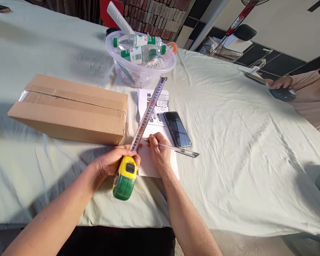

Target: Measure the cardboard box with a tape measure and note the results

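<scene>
Just beyond the tape measure (125, 176), a basin (137, 79) holds green-capped bottles (138, 54).

The person leans bare arms in: the left forearm (61, 208) and right forearm (188, 215) reach forward, drawing together. The left hand (120, 160) is curled closed, thumb across the front, wrist (99, 168) slightly bent. Close beside it, the right hand (160, 153) makes a pinch, thumb and forefinger together, fingers curled.
</scene>
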`<state>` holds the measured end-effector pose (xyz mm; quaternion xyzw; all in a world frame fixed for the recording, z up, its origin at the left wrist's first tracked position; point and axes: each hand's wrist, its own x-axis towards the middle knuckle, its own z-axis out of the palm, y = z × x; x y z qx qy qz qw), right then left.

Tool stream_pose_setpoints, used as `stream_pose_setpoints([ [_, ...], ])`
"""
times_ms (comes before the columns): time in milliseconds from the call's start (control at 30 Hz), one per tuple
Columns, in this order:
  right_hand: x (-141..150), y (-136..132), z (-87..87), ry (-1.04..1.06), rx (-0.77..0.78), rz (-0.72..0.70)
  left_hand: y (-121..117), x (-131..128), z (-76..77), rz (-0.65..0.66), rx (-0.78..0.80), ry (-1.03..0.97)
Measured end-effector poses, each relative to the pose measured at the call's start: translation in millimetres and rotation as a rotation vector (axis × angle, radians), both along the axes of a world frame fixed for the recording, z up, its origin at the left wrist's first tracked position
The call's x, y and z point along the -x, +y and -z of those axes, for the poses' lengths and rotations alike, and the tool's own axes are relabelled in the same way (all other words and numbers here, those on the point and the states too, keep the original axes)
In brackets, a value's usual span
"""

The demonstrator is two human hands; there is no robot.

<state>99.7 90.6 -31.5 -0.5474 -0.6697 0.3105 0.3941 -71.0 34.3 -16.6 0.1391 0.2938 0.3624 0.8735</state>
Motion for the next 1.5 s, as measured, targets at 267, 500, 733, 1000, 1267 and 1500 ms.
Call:
stream_pose_setpoints([
  [267, 1.4, -0.7, 1.6, -0.005, 0.030, -0.034, 0.6, -0.6, -0.5, 0.005, 0.001, 0.005],
  [500, 1.7, 0.2, 2.3, -0.036, 0.002, -0.048, 0.6, 0.2, -2.1, 0.010, -0.005, 0.018],
  [733, 0.9, -0.4, 1.3, -0.058, -0.007, -0.056, 0.6, -0.4, -1.6, 0.007, -0.002, 0.010],
  [1000, 0.9, -0.4, 2.7, -0.032, 0.001, -0.013, -0.2, -0.3, -0.7, 0.005, -0.007, 0.022],
  [1267, 0.5, -0.1, 1.5, -0.029, 0.022, -0.038, 0.0, -0.9, -1.0, 0.018, -0.012, 0.046],
  [1500, -0.6, -0.1, 2.0, -0.037, 0.000, -0.003, -0.4, -0.6, -1.8, 0.009, -0.012, 0.058],
])
